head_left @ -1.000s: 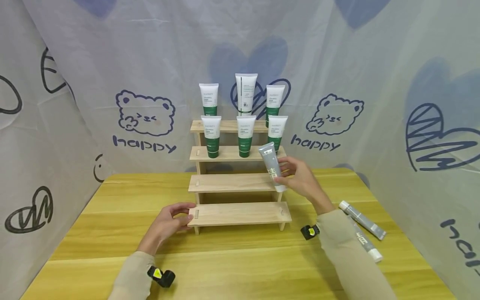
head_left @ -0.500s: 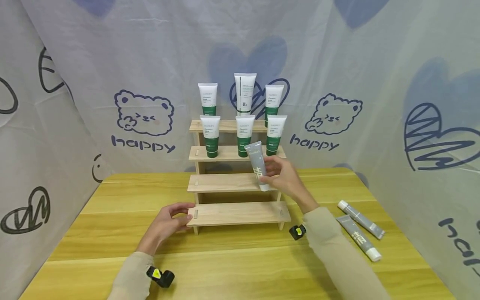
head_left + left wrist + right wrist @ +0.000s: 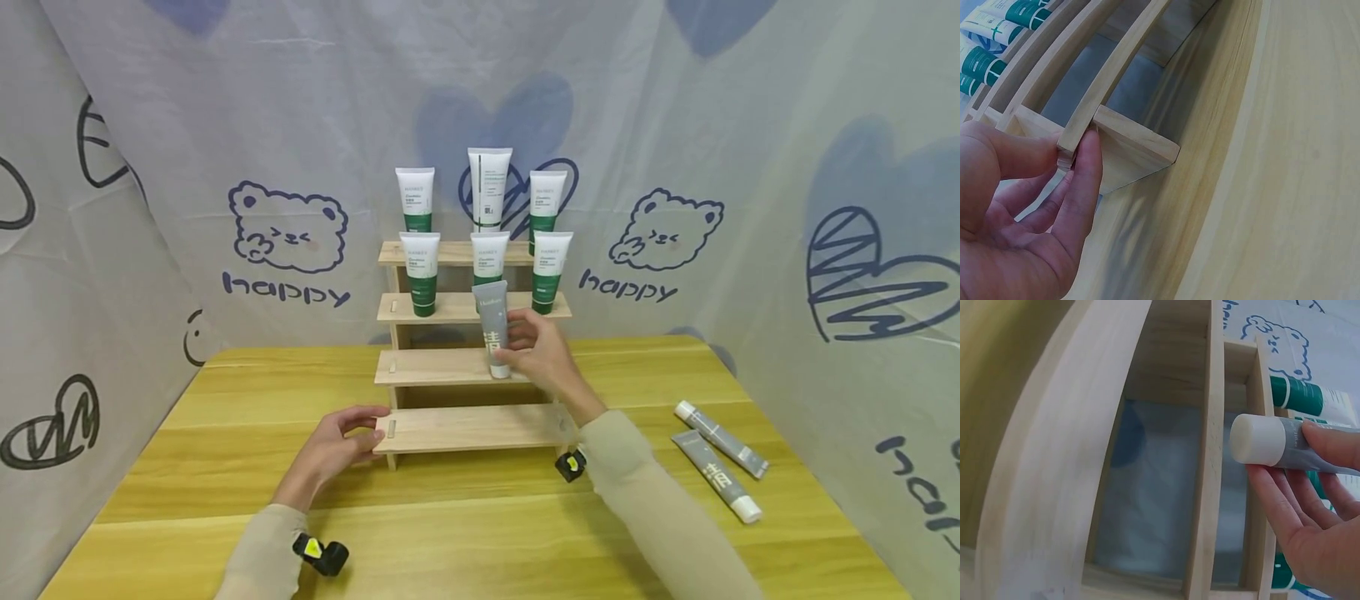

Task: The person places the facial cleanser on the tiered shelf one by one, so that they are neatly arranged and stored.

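In the head view my right hand [image 3: 546, 354] holds a grey squeeze tube [image 3: 492, 321], cap down and nearly upright, by its lower part. Thumb and fingers pinch the tube just above its white cap [image 3: 1257, 440] in the right wrist view. The cap is at the second step from the bottom of a wooden stepped display rack [image 3: 472, 429]; whether it touches the board I cannot tell. At the rack's left end, my left hand [image 3: 333, 446] grips the lowest board. The left wrist view shows thumb and forefinger pinching that board's end [image 3: 1075, 134].
White-and-green tubes stand on the rack's upper two steps, such as the front left tube [image 3: 422, 275]. Two more grey tubes, one farther back [image 3: 722, 439] and one nearer [image 3: 716, 477], lie on the yellow wooden table [image 3: 450, 533] at right. A printed curtain [image 3: 300, 100] hangs behind.
My right hand has moved left with the grey tube, from the rack's right end to near its middle, and the tube has become more upright. My left hand has stayed on the rack.
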Available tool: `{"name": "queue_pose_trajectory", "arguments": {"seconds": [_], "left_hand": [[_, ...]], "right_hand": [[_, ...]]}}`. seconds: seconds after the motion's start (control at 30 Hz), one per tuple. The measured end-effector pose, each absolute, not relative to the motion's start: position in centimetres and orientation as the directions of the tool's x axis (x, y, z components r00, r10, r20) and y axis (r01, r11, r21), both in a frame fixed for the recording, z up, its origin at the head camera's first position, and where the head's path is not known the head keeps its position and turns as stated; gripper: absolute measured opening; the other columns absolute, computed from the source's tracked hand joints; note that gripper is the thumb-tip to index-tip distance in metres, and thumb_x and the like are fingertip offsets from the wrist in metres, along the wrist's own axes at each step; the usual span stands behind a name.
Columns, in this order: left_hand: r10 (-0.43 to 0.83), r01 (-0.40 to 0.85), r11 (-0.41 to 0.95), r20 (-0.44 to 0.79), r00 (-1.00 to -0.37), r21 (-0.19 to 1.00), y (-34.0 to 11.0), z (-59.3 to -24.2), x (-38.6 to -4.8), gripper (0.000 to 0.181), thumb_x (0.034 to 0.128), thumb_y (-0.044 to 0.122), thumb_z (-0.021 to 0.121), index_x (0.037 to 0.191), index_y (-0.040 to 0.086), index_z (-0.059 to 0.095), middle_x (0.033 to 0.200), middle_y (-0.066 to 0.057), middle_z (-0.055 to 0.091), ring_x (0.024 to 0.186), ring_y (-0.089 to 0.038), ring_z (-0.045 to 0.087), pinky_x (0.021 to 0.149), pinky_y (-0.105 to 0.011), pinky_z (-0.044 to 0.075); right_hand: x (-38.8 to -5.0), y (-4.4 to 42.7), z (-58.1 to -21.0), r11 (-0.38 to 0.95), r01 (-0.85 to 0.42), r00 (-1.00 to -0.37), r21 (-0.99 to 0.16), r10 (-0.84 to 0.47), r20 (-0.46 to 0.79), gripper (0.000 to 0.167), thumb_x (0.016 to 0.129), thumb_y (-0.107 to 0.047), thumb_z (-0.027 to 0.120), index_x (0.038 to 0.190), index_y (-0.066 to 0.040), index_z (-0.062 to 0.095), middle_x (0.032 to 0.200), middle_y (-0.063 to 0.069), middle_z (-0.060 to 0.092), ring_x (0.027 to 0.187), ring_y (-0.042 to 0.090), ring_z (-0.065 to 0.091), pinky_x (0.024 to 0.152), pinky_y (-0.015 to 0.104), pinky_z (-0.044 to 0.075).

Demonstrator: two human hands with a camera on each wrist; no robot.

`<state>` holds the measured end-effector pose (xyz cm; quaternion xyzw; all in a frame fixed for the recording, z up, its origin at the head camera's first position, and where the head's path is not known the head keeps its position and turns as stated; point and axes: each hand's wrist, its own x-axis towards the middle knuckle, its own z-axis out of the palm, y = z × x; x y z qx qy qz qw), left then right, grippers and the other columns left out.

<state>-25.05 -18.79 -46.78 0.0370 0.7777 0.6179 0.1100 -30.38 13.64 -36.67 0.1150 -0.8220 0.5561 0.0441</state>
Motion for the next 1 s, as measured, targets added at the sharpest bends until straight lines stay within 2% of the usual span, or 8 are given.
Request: {"name": "queue_pose_trajectory", "arguments": {"seconds": [1.0], "left_hand": [[0.188, -0.086, 0.251, -0.136, -0.973, 0.964, -18.9, -46.8, -25.0, 0.044, 0.1004, 0.007, 0.064, 0.143, 0.001, 0.057, 0.134, -0.021, 0.056, 0.096, -0.015, 0.065, 0.085, -0.030, 0.065]], "right_hand": [[-31.2, 9.8, -38.0, 0.305, -0.298, -0.954, -0.905, -0.134, 0.269, 0.054, 0.081, 0.004, 0.083, 0.129, -0.001, 0.059, 0.123, 0.023, 0.070, 0.108, 0.036, 0.071, 0.097, 0.041, 0.062]]}}
